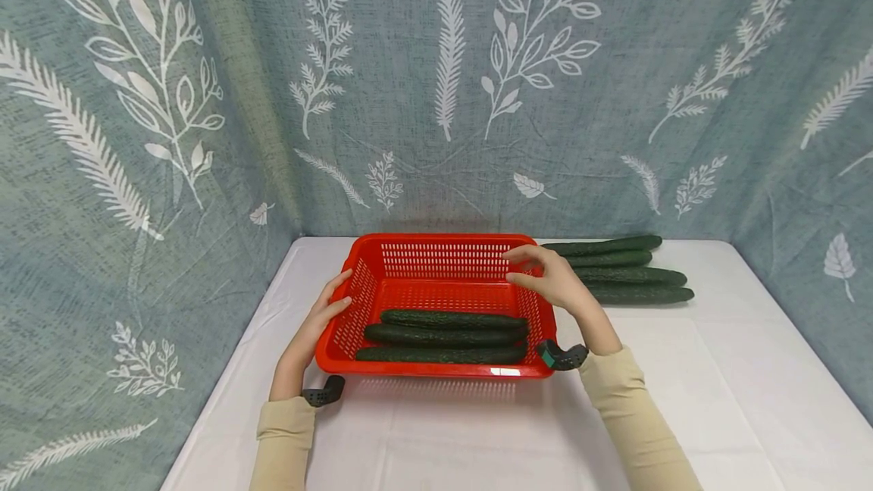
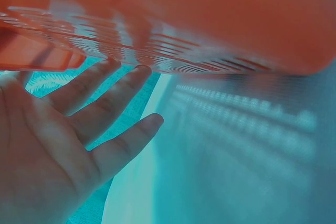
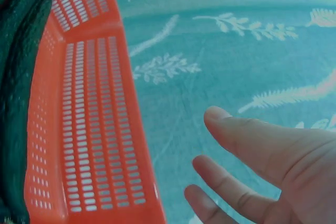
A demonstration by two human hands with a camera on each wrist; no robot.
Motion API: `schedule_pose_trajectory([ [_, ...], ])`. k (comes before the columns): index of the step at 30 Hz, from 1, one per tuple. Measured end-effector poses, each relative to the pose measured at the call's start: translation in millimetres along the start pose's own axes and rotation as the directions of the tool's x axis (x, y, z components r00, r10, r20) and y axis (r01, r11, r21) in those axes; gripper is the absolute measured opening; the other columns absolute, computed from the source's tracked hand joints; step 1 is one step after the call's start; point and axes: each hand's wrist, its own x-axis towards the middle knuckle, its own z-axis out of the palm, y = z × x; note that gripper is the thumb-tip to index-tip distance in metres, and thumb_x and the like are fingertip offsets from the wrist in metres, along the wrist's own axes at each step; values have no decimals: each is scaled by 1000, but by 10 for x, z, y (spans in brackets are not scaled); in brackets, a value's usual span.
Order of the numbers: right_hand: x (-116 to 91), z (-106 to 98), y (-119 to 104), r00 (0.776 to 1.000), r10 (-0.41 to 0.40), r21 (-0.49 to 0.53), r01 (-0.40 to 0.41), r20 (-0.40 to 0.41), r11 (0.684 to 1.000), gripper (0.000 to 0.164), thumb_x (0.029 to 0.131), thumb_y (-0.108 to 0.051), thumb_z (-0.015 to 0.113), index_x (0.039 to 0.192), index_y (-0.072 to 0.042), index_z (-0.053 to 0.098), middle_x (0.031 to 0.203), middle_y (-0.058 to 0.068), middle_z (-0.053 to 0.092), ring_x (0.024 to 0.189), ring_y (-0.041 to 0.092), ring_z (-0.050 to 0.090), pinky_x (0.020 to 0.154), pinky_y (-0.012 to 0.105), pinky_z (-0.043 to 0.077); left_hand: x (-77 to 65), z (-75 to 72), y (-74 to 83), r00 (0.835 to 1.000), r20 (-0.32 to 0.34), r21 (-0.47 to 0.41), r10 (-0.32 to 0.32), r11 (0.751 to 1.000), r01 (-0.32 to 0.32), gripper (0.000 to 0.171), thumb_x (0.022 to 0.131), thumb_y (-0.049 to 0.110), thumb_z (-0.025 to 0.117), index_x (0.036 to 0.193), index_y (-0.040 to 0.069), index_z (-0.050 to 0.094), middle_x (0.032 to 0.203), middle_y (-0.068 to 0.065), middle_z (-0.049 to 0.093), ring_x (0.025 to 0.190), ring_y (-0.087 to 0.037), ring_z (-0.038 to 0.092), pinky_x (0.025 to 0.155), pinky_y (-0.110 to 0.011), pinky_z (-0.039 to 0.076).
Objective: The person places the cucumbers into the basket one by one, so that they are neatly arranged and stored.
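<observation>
A red plastic basket (image 1: 423,370) with slotted walls stands on the white-covered table. Three dark green cucumbers (image 1: 446,336) lie side by side along its near wall. My left hand (image 1: 319,322) is at the basket's left side; in the left wrist view its straight fingers (image 2: 113,100) reach up to the slotted outer wall (image 2: 210,56). Over the right end of the basket hovers my right hand (image 1: 561,279), thumb and fingers parted with nothing between them. The right wrist view also has this hand (image 3: 262,169) apart from the basket wall (image 3: 139,145).
Several more cucumbers (image 1: 630,276) lie on the table right of the basket, their left ends hidden behind my right hand and the basket. A blue-green leaf-patterned curtain (image 1: 409,97) hangs behind and at both sides of the white tablecloth (image 1: 682,370).
</observation>
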Motion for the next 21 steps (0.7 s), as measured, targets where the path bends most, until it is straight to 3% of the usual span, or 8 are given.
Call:
schedule_pose_trajectory([
  [9,-95,-118,116,998,41,-7,-42,-44,999,38,86,-23,66,121,-10,59,121,14,57,103,30,54,75,38,45,-12,-3,6,1000,-5,-1,-7,1000,7,58,98,28,40,148,25,12,146,-15,20,118,-30,40,85,-31,50],
  [15,-150,-200,208,996,33,13,-32,-82,999,39,86,-23,66,121,-7,59,124,16,56,107,34,52,92,51,37,-1,5,1,1000,-6,0,-6,1000,6,58,98,28,41,148,25,13,146,-16,20,117,-31,40,85,-32,50],
  [21,-220,-261,308,992,31,-12,-33,-120,999,40,86,-24,67,121,-7,59,123,13,56,108,32,52,93,55,35,9,6,0,1000,-18,13,-7,1000,7,58,98,27,41,148,25,13,146,-15,21,119,-33,39,84,-30,50],
])
